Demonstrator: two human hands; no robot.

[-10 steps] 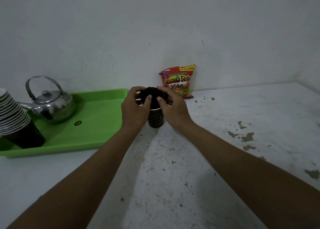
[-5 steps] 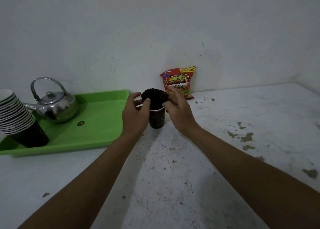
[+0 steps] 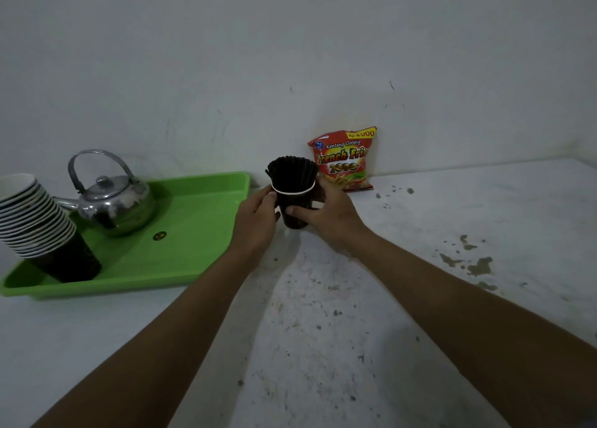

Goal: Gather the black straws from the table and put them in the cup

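Both the left hand (image 3: 258, 224) and right hand (image 3: 326, 216) clasped the light, crushable cup (image 3: 295, 209) of stiff black straws (image 3: 292, 174) by its sides, near the worktop's back edge.

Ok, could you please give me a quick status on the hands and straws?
Both hands, left and right, around dark paper cup. Black straws bundled upright inside. Nothing in the way.

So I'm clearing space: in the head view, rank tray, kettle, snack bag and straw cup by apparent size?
1. Green plastic tray
2. Shiny metal kettle
3. Red snack bag
4. Dark paper cup of black straws, though close to the bag.
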